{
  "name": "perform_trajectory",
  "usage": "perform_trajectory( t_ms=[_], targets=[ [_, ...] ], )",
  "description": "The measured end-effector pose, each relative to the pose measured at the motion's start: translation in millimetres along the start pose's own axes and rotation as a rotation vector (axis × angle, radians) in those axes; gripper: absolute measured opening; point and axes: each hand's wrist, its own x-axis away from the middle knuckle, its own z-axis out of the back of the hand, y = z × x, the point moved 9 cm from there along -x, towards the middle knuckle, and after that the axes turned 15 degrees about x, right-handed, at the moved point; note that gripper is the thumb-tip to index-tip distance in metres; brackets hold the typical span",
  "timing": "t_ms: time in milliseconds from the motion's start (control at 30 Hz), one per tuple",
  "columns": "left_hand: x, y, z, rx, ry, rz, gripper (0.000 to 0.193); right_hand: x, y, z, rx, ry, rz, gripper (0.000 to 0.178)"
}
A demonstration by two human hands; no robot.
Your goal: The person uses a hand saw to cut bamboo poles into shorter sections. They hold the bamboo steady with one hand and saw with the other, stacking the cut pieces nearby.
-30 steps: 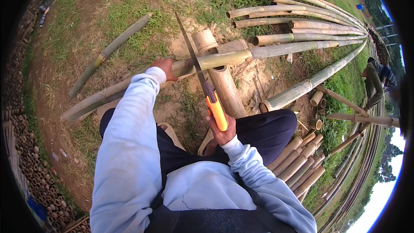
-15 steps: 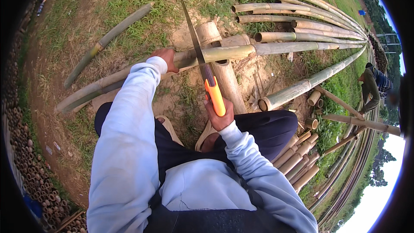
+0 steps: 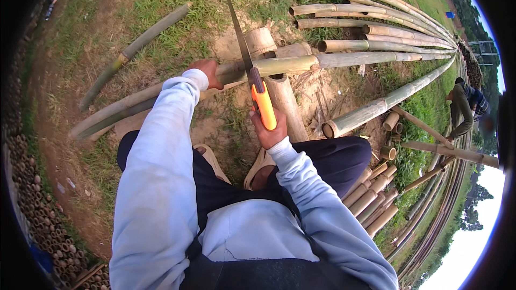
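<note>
A hand saw [image 3: 264, 108] with an orange handle is gripped in my right hand [image 3: 271, 132], its dark blade pointing away from me. The blade lies across a long bamboo pole [image 3: 286, 65], which runs from lower left to the upper right. Just left of the blade, my left hand [image 3: 205, 72] is closed over the pole and presses on it. Beneath the pole are a thick bamboo log [image 3: 286, 102] and an upright-looking bamboo stump [image 3: 260, 39]. Whether the blade has cut into the pole is too small to tell.
Several long bamboo poles [image 3: 387, 44] fan out at the right. A loose curved piece [image 3: 141, 42] lies on the grass at the left. Short cut pieces [image 3: 371, 198] are stacked by my right knee. Another person [image 3: 466, 108] bends over at the far right, near a bamboo frame [image 3: 449, 152].
My right hand has pushed the saw slightly away from me and to the left across the pole. My left hand stays in place on the bamboo.
</note>
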Motion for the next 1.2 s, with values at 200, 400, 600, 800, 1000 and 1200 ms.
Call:
perform_trajectory(
  t_ms=[200,400,600,800,1000,1200],
  targets=[
    [-1,-18,-1,0.002,0.026,-0.045,0.067,107,-7,32,-0.054,-0.141,-0.141,0.008],
    [-2,-15,-4,0.017,0.038,-0.023,0.066,65,-15,26,-0.059,-0.109,-0.132,0.011],
    [-1,-9,1,-0.034,-0.01,-0.046,0.068,30,2,6,-0.025,-0.067,-0.126,0.015],
    [-1,-14,2,0.014,0.028,-0.021,0.066,154,-23,64,-0.004,-0.052,-0.141,0.009],
    [-9,-14,-2,0.027,0.003,-0.023,0.07,11,0,-3,0.001,-0.034,-0.04,0.012],
    [-10,-26,-13,0.125,-0.05,0.048,0.108,7,14,-3,-0.075,-0.089,-0.096,0.015]
  ],
)
